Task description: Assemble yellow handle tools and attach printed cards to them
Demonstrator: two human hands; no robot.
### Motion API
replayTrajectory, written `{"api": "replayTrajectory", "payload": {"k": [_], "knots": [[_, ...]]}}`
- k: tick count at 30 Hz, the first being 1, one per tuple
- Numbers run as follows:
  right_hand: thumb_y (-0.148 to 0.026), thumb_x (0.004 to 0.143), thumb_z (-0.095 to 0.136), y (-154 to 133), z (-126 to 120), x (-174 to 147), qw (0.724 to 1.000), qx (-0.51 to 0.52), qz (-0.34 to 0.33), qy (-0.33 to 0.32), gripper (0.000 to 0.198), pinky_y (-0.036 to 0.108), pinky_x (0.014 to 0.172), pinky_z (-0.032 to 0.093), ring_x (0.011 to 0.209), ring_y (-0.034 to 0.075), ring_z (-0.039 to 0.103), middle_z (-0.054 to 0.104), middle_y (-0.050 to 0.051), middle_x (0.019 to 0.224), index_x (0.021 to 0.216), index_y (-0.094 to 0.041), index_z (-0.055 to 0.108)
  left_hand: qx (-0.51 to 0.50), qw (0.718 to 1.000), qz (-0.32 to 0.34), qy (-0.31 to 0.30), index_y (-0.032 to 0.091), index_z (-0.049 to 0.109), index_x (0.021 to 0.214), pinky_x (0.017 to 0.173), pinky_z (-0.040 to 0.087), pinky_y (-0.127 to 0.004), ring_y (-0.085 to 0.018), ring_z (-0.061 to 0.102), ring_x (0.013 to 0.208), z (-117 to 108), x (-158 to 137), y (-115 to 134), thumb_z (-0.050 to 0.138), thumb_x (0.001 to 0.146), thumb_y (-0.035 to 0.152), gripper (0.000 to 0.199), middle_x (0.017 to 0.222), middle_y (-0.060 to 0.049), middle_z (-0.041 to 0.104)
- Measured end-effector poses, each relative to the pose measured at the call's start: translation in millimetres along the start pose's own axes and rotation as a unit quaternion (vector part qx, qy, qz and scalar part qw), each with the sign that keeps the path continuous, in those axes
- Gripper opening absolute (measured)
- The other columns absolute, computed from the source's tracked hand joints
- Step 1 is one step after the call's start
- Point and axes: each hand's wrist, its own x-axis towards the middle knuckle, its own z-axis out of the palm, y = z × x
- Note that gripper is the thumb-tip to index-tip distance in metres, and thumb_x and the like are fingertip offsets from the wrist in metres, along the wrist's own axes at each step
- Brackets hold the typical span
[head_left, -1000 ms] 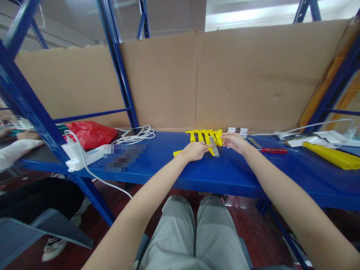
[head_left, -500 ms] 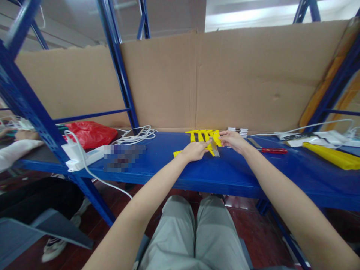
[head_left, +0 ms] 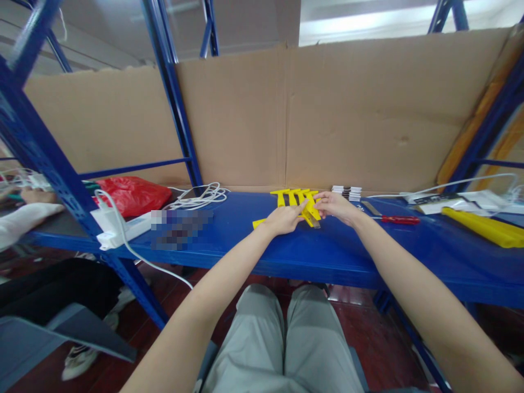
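My left hand (head_left: 284,219) is closed on a yellow plastic handle-like piece (head_left: 257,223), one end of which sticks out to the left of the fingers. From the hand's right side a flat metal blade (head_left: 316,224) shows, mostly covered. My right hand (head_left: 333,207) pinches another yellow plastic piece (head_left: 311,214), which lies over that blade. Both hands are close together, low over the blue shelf. Behind them several yellow T-shaped pieces (head_left: 292,196) lie in a row, partly hidden by my left hand.
Several small white-and-dark items (head_left: 347,192) are stacked behind my right hand. A red-handled screwdriver (head_left: 399,219) lies right of it, before a long yellow piece (head_left: 485,226). To the left are a power strip (head_left: 123,232), coiled cable (head_left: 204,195) and red bag (head_left: 133,196). Cardboard stands behind.
My right hand has moved slightly left and down with its yellow piece, which now covers most of the metal blade. My left hand has stayed in place.
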Motion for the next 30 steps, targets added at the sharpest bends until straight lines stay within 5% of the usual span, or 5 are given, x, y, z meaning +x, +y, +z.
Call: {"api": "replayTrajectory", "payload": {"k": [15, 22, 30], "knots": [[0.004, 0.065, 0.063, -0.1, 9.1, -1.3, 0.999, -0.043, 0.01, -0.001, 0.029, 0.019, 0.037, 0.042, 0.037, 0.008, 0.051, 0.056, -0.006, 0.053, 0.085, -0.016, 0.055, 0.014, 1.0, 0.024, 0.008, 0.017, 0.047, 0.136, 0.087, 0.05, -0.036, -0.024, 0.064, 0.103, -1.8, -1.3, 0.5, 0.037, 0.096, 0.025, 0.042, 0.115, -0.013, 0.065], [0.002, 0.069, 0.063, 2.9, 4.2, 2.4, 0.996, -0.077, -0.005, 0.05, 0.022, 0.017, 0.034, 0.033, 0.033, 0.004, 0.044, 0.054, -0.007, 0.053, 0.079, -0.015, 0.054, 0.025, 1.0, 0.009, 0.011, 0.015, 0.045, 0.139, 0.086, 0.051, -0.034, -0.024, 0.063, 0.104, -4.7, -2.4, 2.5, 0.036, 0.097, 0.026, 0.044, 0.118, -0.015, 0.062], [-0.014, 0.078, 0.062, 7.5, -5.0, -0.3, 0.99, -0.116, 0.021, -0.079, 0.015, 0.016, 0.036, 0.029, 0.035, 0.006, 0.044, 0.049, -0.004, 0.041, 0.065, -0.016, 0.055, 0.038, 0.999, 0.004, 0.006, 0.018, 0.043, 0.14, 0.086, 0.051, -0.031, -0.023, 0.062, 0.106, -5.8, -2.8, 3.6, 0.037, 0.097, 0.026, 0.045, 0.121, -0.014, 0.061]]}}
